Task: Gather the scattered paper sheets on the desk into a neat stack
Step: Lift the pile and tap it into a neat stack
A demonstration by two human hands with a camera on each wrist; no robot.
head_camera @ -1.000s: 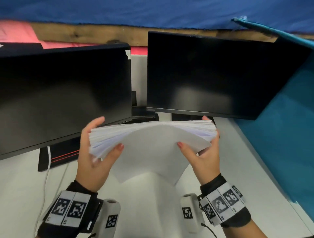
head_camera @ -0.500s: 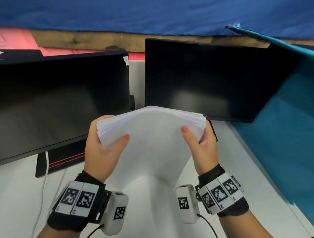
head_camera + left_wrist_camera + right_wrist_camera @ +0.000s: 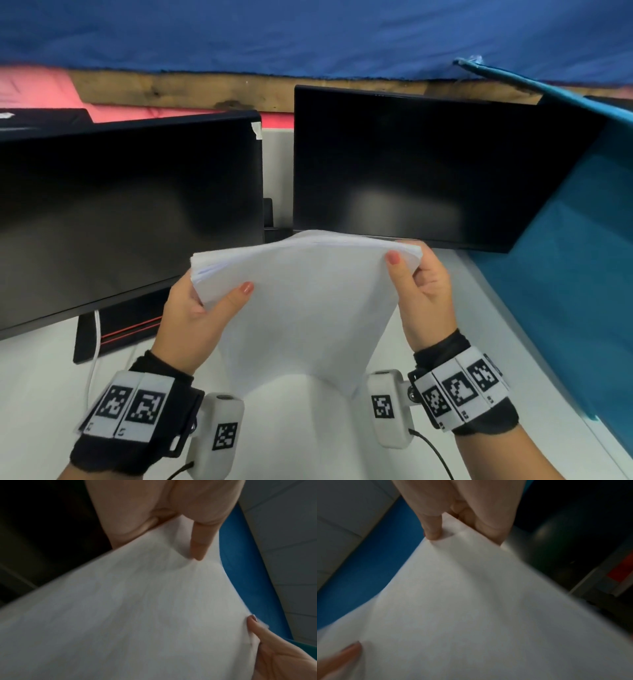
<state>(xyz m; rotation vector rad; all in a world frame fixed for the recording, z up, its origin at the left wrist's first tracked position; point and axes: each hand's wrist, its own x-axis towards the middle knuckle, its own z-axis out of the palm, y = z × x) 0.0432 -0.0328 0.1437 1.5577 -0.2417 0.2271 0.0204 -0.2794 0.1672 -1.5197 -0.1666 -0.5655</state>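
Observation:
A thick stack of white paper sheets (image 3: 305,301) stands on end above the white desk (image 3: 41,394), bowed toward me. My left hand (image 3: 202,301) grips its upper left corner, thumb on the front sheet and fingers behind. My right hand (image 3: 421,284) grips the upper right corner the same way. In the left wrist view the paper stack (image 3: 137,608) fills the frame under my left hand (image 3: 171,527), with the right hand (image 3: 283,655) at the far edge. In the right wrist view my right hand (image 3: 462,520) pinches the paper stack (image 3: 471,608). The stack's lower edge is near the desk; contact is unclear.
Two dark monitors stand close behind the paper, the left monitor (image 3: 120,219) and the right monitor (image 3: 428,164). A teal partition (image 3: 565,274) walls off the right side. A white cable (image 3: 96,342) hangs by the left monitor's black base (image 3: 116,329).
The stack's top edge has gone from a fanned, flatter spread to a tighter, more upright bundle. Both hands moved closer together and slightly toward me.

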